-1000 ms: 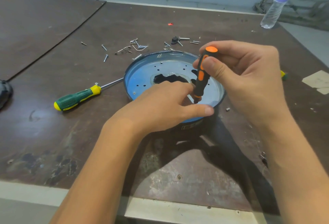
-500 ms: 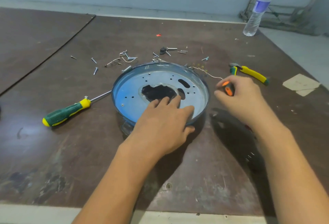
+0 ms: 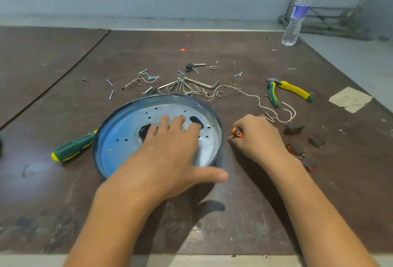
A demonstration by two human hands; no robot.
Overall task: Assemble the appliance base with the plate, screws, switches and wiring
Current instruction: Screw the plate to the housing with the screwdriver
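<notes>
Fingers (image 3: 164, 121) of the left hand (image 3: 168, 156), spread flat, press the plate (image 3: 119, 139) seated in the round base (image 3: 170, 97). Fingers of the right hand (image 3: 255, 139) curl around a small screwdriver (image 3: 236, 133) just right of the rim. Beyond the left fingers lie loose screws (image 3: 110, 94); beyond the right, wiring (image 3: 265, 107) and switches (image 3: 293, 128) lie unattached on the surface (image 3: 63, 203). Judged stage: plate placed, most holes open; fastening, switches, wiring remain.

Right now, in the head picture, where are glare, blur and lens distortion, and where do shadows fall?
Head view: glare whitens the table beside the green screwdriver; the near rim of the base by the left hand is smeared with blur; the water bottle leans from wide-angle distortion; the arms' shadows fall toward the near table edge.
</notes>
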